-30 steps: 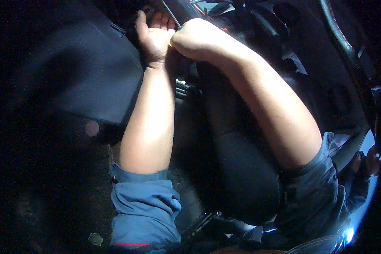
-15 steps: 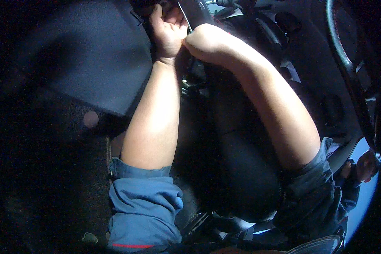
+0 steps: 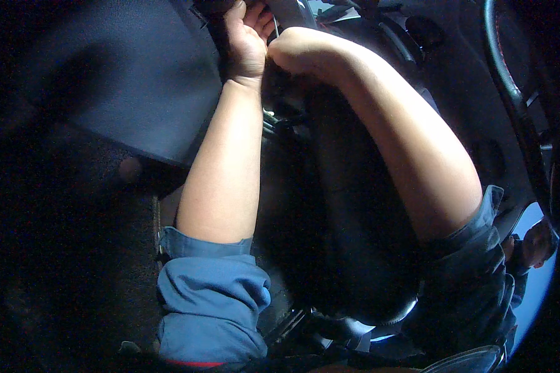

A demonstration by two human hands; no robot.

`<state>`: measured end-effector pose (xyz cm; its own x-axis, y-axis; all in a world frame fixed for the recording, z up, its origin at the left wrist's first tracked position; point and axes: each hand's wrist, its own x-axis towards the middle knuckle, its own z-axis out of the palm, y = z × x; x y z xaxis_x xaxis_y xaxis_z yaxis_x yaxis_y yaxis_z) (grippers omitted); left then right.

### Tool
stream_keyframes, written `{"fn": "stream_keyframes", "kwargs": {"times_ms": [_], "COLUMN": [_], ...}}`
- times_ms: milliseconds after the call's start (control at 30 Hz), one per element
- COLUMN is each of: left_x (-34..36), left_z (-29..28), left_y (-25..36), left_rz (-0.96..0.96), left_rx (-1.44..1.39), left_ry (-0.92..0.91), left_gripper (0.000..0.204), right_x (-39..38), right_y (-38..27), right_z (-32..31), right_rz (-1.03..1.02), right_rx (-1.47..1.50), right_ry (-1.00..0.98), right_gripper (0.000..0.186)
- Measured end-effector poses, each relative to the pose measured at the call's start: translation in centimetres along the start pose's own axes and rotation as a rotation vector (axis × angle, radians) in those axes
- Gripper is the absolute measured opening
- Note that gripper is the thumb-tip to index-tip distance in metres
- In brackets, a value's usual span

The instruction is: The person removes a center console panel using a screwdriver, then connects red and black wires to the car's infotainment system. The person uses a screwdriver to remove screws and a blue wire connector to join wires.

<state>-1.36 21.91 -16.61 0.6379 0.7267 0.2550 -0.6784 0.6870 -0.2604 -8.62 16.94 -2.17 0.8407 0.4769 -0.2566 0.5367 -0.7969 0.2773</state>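
Down beside a shadowy grey car-interior panel (image 3: 137, 81), clenching a thin metal rod (image 3: 276, 26) in the right hand (image 3: 297, 50), kinda pointing it forward, just right of the left hand's (image 3: 245, 46) loosely opened fingers.

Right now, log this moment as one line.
left hand: open, palm up | right hand: closed on thin tool | far right: steering wheel
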Motion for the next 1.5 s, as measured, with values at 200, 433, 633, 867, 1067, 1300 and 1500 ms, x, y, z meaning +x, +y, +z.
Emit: {"fn": "stream_keyframes", "kwargs": {"times_ms": [200,433,633,867,1067,1300,1500], "left_x": [-0.2,0.2,-0.4,-1.4,-1.6,-2.1,-3.0], "left_z": [0.7,0.8,1.0,1.4,2.0,3.1,5.2], "left_y": [-0.5,-0.8,-0.7,0.5,0.5,0.8,1.2], "left_rz": [0.059,0.063,0.115,0.102,0.165,0.184,0.226], "left_rx": [0.039,0.195,0.205,0.202,0.182,0.210,0.296], "left_ry": [-0.015,0.078,0.108,0.071,0.059,0.066,0.121], "left_gripper": [0.055,0.058,0.063,0.063,0.060,0.056,0.059], "right_x": [1.9,0.0,1.2,3.3,2.4,6.5,5.5], "right_y": [1.4,-0.4,-0.8,-0.2,-2.3,-0.4,-0.2], "right_z": [0.9,0.6,2.0,3.0,3.6,5.4,5.2], "right_rz": [0.038,0.082,0.115,-0.281,0.147,0.086,-0.041], "right_rx": [0.223,0.265,0.363,0.079,0.886,1.109,0.859], "right_ry": [0.103,0.106,0.134,0.181,0.139,0.055,0.203], "right_gripper": [0.036,0.036,0.031,0.033,0.039,0.038,0.034]}}
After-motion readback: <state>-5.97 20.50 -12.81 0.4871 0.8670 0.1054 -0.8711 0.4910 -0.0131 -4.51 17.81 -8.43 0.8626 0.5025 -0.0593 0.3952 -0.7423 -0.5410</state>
